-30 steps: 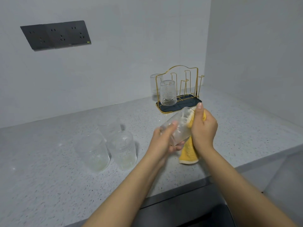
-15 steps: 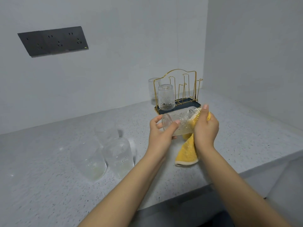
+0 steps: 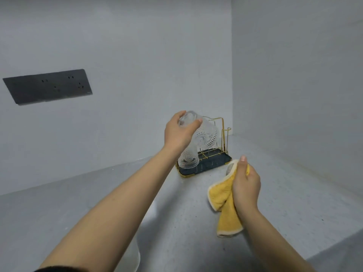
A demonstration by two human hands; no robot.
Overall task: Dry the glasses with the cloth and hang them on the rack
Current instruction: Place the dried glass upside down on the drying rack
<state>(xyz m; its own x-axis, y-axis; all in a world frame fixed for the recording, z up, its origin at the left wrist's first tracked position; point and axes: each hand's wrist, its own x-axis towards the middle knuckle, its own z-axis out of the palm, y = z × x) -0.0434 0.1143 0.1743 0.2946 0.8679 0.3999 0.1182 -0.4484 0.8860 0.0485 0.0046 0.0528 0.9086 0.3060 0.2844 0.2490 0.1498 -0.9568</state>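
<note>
grey counter [image 3: 284,193]: left hand [image 3: 179,132] grips glass [image 3: 204,132] over rack [image 3: 222,154].

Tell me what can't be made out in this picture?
- Head view: the rack pegs behind the held glass and left hand are hidden.
- The hung glass is partly covered by the left wrist.
- The cloth top is hidden by the right hand.

A home kitchen corner, by the look of it: speckled grey countertop [image 3: 196,222] meeting plain pale walls [image 3: 137,55], a dark multi-socket outlet panel [image 3: 47,86] mounted above, and a gold wire glass rack [image 3: 224,146] standing in the corner.
</note>
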